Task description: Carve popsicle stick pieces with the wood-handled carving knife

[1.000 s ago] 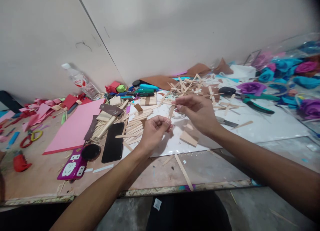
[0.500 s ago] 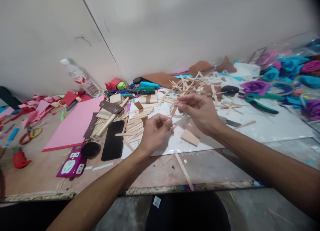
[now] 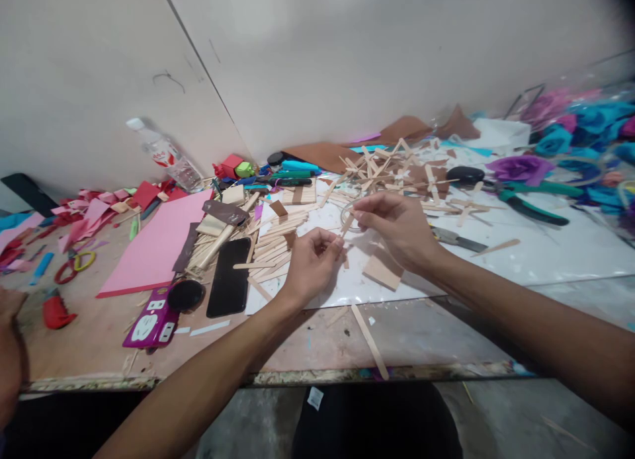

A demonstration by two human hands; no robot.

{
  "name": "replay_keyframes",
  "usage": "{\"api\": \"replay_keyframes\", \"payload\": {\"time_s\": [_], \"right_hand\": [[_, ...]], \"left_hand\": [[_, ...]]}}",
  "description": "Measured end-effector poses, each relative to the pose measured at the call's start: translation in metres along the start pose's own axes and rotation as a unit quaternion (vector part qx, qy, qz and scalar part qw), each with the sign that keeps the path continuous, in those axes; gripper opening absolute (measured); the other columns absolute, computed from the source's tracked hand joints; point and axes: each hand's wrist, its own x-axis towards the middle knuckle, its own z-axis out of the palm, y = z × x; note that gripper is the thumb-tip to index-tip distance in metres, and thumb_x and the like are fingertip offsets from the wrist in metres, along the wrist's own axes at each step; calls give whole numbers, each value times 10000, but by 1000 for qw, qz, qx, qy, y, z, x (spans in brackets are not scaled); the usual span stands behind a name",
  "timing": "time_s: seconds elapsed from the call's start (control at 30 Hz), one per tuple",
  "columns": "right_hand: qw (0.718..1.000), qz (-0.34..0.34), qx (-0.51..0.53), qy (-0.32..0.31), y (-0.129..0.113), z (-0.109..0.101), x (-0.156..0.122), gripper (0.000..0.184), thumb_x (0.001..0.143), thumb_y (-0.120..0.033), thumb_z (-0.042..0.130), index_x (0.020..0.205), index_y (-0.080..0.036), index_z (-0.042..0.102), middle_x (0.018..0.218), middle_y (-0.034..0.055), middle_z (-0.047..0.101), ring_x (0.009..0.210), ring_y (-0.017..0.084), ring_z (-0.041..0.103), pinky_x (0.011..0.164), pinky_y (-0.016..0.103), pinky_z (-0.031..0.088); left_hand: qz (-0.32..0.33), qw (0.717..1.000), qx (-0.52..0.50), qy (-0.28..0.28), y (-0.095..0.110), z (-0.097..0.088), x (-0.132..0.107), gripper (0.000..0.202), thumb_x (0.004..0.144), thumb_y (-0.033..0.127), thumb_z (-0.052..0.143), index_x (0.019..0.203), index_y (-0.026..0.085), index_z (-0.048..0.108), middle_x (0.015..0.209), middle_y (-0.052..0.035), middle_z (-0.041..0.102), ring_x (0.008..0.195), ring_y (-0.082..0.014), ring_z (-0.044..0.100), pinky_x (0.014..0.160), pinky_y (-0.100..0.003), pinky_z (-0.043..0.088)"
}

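Between my two hands is a short piece of wooden craft stick [image 3: 348,225], tilted up to the right. My left hand [image 3: 313,264] pinches its lower end between thumb and fingertips. My right hand [image 3: 397,229] closes thumb and fingers at its upper end. Both hands hover over a white board [image 3: 327,288]. To the left of my left hand lies a pile of craft sticks [image 3: 272,244]. Behind my right hand is a heap of joined and loose sticks [image 3: 380,168]. A flat wooden piece [image 3: 383,268] lies below my right hand.
A black phone [image 3: 228,277], a purple power strip [image 3: 151,320] and a pink sheet [image 3: 159,244] are on the left. Green-handled pliers [image 3: 533,208] and a knife [image 3: 461,239] lie right. A bottle [image 3: 166,158] leans at the wall. Another person's arm [image 3: 8,353] shows far left.
The view has shifted slightly, so things sit a little further right. My right hand has come slightly lower toward my left. Another person's hand and arm now show at the left edge.
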Motion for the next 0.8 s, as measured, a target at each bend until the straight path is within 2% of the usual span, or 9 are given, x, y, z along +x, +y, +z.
{"api": "replay_keyframes", "payload": {"time_s": [0.1, 0.27, 0.37, 0.6, 0.8], "right_hand": [[1000, 1, -23, 3, -1, 1, 0, 163, 742, -222, 891, 865, -191, 790, 835, 24, 769, 723, 136, 676, 678, 295, 572], [999, 6, -37, -12, -5, 2, 3, 174, 772, -218, 846, 920, -177, 766, 739, -4, 719, 621, 116, 623, 643, 298, 556], [999, 10, -43, -28, -10, 0, 5, 206, 791, -238, 848, 968, -167, 771, 759, 5, 726, 650, 124, 645, 665, 302, 557], [990, 29, -80, -108, -11, -12, 10, 311, 840, -310, 844, 1090, -151, 748, 781, 14, 727, 698, 142, 671, 669, 307, 562], [988, 17, -79, -129, -8, -15, 11, 329, 856, -368, 844, 1098, -171, 739, 803, 25, 740, 746, 163, 697, 706, 332, 579]], "left_hand": [[-3, 1000, 8, 4, -2, -1, 1, 142, 913, 224, 739, 802, 157, 681, 698, -16, 710, 641, -120, 652, 631, -247, 497], [-6, 1000, 5, -3, -6, -3, 5, 158, 904, 265, 769, 809, 161, 697, 707, -22, 723, 634, -120, 646, 623, -250, 488], [-9, 1000, -10, -13, -7, -4, 6, 189, 896, 303, 789, 808, 164, 697, 698, -18, 711, 642, -122, 650, 644, -254, 510], [-21, 998, -36, -39, -6, -5, 6, 272, 864, 389, 844, 802, 164, 705, 680, -19, 703, 628, -124, 648, 643, -258, 519], [-21, 998, -44, -41, -9, -7, 7, 305, 857, 432, 858, 820, 168, 711, 701, -22, 717, 645, -119, 646, 661, -257, 523]]}}
